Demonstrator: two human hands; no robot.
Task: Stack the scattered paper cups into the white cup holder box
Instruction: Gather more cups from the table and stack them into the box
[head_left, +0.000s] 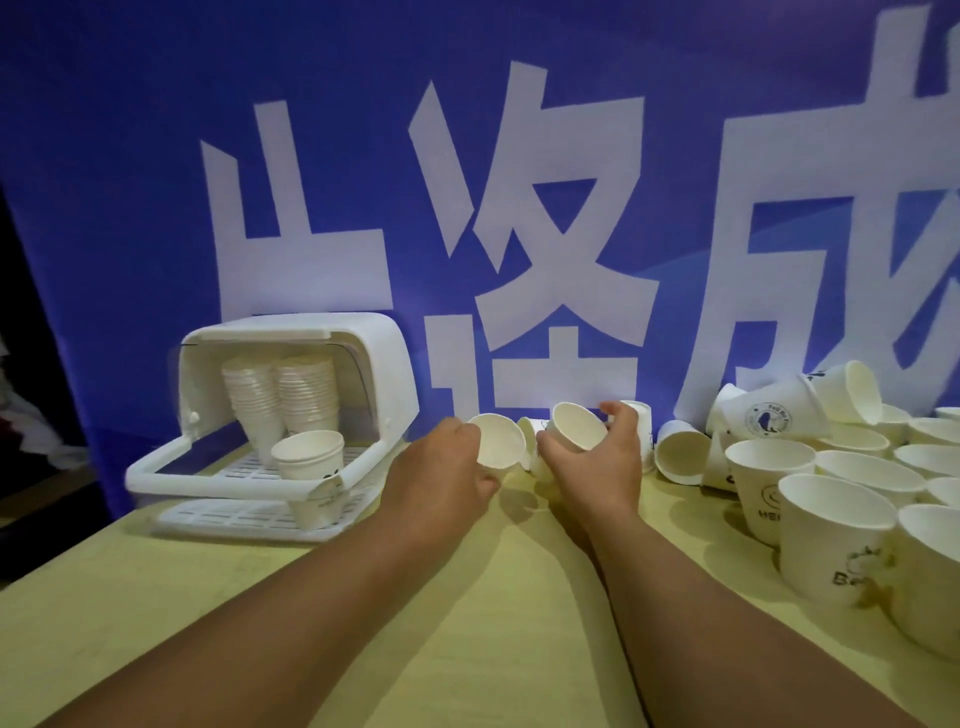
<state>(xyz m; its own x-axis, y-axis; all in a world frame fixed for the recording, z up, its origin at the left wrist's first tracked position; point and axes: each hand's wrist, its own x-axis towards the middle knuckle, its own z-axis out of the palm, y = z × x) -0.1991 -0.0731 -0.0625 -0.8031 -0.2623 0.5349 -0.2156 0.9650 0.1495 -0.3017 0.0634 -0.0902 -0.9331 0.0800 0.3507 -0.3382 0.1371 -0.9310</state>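
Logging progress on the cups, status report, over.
Left hand holds one paper cup, right hand another cup. White box open, stacks inside. Loose cups crowd the table at right; path to box clear.

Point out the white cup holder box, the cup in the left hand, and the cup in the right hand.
white cup holder box (384, 364): head view, on its curved right outer wall.
cup in the left hand (501, 439): head view, inside its open mouth.
cup in the right hand (576, 423): head view, inside its open mouth.
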